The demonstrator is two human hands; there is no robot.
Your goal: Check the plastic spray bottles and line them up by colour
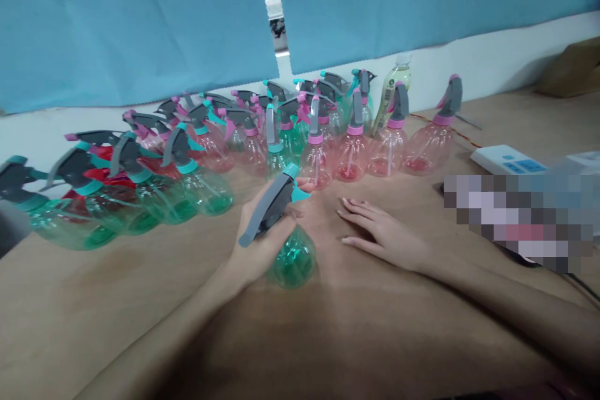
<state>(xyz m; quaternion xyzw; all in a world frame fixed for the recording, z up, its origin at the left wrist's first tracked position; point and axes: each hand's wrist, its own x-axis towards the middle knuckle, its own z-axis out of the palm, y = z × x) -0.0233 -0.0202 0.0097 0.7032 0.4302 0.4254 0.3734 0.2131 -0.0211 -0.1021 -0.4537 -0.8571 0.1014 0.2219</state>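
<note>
My left hand [257,244] is wrapped round the neck of a green spray bottle [294,261] with a grey and teal trigger head. That bottle is at the middle of the table, its head tilted up and to the right. My right hand [375,228] lies on the tabletop to the right, fingers spread and holding nothing. Beyond it stands a row of pink spray bottles [351,159] with grey and pink heads. On the left, several green spray bottles [206,190] with teal collars line up at a slant.
More spray bottles [253,144] crowd behind, near the blue-covered wall. A clear drink bottle [388,94] stands among them. At right are a white power strip [509,161] and a pixelated patch hiding something. A brown box [572,69] sits at the far right of the wooden table [164,287].
</note>
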